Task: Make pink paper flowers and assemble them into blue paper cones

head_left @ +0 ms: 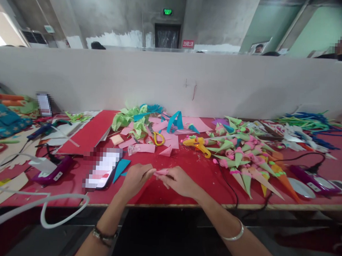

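A small pink paper cone [161, 171] is held level between my two hands, above the front part of the red tabletop [162, 197]. My left hand [137, 178] pinches its left end with closed fingers. At the other end, my right hand [182, 182] closes round the cone, its fingers partly hiding it. Just left of my left hand lies a piece of blue paper [121, 169], beside a phone [104, 168]. Beyond the hands are a pink paper piece [166, 151], yellow-handled scissors [158, 138] and a yellow glue gun [198, 144].
Several paper cones [239, 157] are heaped at the right, near a purple power strip [313, 179]. Another purple power strip [54, 171] and a looping white cable [44, 213] lie left. Crumpled green paper [128, 120] sits at the back, before a white partition [119, 80].
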Action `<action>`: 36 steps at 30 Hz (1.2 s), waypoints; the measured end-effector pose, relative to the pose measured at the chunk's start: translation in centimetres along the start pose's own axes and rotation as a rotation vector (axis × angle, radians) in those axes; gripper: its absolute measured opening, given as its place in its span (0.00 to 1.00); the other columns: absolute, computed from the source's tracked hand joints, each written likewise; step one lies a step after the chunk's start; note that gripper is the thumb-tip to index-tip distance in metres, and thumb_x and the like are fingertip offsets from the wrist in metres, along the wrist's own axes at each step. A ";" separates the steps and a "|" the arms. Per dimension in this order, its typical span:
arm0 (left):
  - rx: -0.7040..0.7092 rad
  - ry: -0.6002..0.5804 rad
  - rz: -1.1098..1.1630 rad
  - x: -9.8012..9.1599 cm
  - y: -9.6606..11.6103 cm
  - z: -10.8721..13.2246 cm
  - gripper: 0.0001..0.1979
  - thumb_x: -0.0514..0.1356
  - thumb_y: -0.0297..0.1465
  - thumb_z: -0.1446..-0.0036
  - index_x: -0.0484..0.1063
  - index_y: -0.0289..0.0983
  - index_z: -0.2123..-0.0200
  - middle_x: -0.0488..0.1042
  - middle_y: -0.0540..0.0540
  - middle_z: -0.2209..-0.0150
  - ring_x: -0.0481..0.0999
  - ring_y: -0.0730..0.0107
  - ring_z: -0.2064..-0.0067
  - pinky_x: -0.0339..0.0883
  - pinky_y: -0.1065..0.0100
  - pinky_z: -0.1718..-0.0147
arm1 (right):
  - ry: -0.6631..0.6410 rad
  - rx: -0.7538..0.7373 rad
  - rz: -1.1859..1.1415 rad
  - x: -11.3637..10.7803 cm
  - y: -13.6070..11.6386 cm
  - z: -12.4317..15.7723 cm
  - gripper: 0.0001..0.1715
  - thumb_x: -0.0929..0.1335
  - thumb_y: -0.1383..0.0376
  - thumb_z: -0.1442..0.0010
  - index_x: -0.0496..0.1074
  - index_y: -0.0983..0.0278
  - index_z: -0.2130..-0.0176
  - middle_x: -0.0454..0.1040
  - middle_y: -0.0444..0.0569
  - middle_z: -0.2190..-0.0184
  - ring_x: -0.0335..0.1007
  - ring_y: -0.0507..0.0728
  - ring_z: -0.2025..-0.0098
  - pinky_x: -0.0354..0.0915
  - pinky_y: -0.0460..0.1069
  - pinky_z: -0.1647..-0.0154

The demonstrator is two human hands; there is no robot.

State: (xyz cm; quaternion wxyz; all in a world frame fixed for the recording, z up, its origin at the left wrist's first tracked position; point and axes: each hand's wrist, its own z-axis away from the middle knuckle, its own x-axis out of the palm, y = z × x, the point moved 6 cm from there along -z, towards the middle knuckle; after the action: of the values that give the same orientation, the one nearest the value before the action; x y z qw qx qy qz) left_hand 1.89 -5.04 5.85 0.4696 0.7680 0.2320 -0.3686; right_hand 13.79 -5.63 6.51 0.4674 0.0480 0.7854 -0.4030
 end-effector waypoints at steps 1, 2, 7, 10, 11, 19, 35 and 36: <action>-0.062 0.005 0.051 0.1 -0.2 0.0 0.21 0.43 0.39 0.43 0.56 0.36 0.84 0.59 0.52 0.86 0.58 0.75 0.81 0.48 0.71 0.78 | 0.031 -0.008 0.122 0.0 0.0 0.1 0.22 0.54 0.61 0.38 0.70 0.67 0.69 0.71 0.46 0.78 0.65 0.48 0.77 0.55 0.42 0.75; -0.130 0.000 0.112 0.3 -0.4 0.0 0.23 0.43 0.40 0.42 0.55 0.36 0.86 0.58 0.53 0.87 0.58 0.76 0.82 0.49 0.71 0.78 | 0.054 -0.023 0.259 0.1 0.1 0.1 0.20 0.54 0.61 0.38 0.69 0.67 0.67 0.72 0.48 0.76 0.66 0.50 0.76 0.54 0.43 0.75; -0.461 -0.118 0.443 2.6 -2.0 0.4 0.23 0.42 0.46 0.46 0.54 0.38 0.86 0.55 0.55 0.92 0.55 0.77 0.88 0.47 0.73 0.85 | 0.023 -0.231 0.792 1.7 -0.2 0.3 0.17 0.53 0.73 0.40 0.66 0.71 0.59 0.71 0.50 0.76 0.67 0.54 0.76 0.53 0.47 0.78; -0.563 -0.186 0.501 3.5 -2.7 0.9 0.23 0.42 0.47 0.47 0.53 0.38 0.85 0.53 0.56 0.92 0.53 0.77 0.89 0.46 0.73 0.86 | 0.004 -0.317 0.875 2.4 -0.4 0.5 0.18 0.53 0.76 0.41 0.62 0.74 0.53 0.71 0.51 0.75 0.68 0.54 0.74 0.54 0.48 0.76; -0.550 -0.194 0.454 3.5 -2.7 0.9 0.24 0.41 0.47 0.46 0.53 0.38 0.86 0.54 0.55 0.92 0.55 0.77 0.89 0.47 0.73 0.85 | -0.014 -0.312 0.869 2.4 -0.4 0.5 0.18 0.53 0.75 0.41 0.61 0.73 0.53 0.71 0.51 0.75 0.68 0.54 0.73 0.54 0.48 0.76; -0.082 -0.120 -0.011 1.8 0.2 1.1 0.18 0.45 0.38 0.43 0.60 0.37 0.81 0.65 0.50 0.82 0.63 0.73 0.78 0.48 0.72 0.77 | -0.116 -0.021 0.257 0.5 1.1 0.1 0.18 0.54 0.61 0.37 0.67 0.65 0.66 0.74 0.47 0.72 0.68 0.51 0.72 0.53 0.44 0.73; -0.657 -0.266 0.933 6.3 -2.4 3.1 0.23 0.48 0.51 0.53 0.55 0.38 0.83 0.50 0.59 0.94 0.49 0.81 0.90 0.43 0.75 0.87 | -0.173 -0.215 0.775 3.0 0.4 1.0 0.15 0.55 0.73 0.41 0.63 0.70 0.56 0.72 0.53 0.71 0.69 0.55 0.72 0.57 0.47 0.75; -0.650 -0.270 0.885 6.2 -2.3 3.2 0.23 0.46 0.51 0.52 0.56 0.37 0.83 0.52 0.58 0.94 0.51 0.80 0.90 0.45 0.75 0.87 | -0.188 -0.184 0.731 3.0 0.6 0.9 0.14 0.55 0.72 0.40 0.64 0.68 0.58 0.72 0.52 0.72 0.68 0.55 0.73 0.57 0.46 0.75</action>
State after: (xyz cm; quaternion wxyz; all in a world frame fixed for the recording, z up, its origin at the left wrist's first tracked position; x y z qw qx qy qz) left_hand 3.05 -6.80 -1.18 0.8173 0.5540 -0.0725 -0.1411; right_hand 13.02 -6.69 3.63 0.6525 0.2454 0.7031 -0.1404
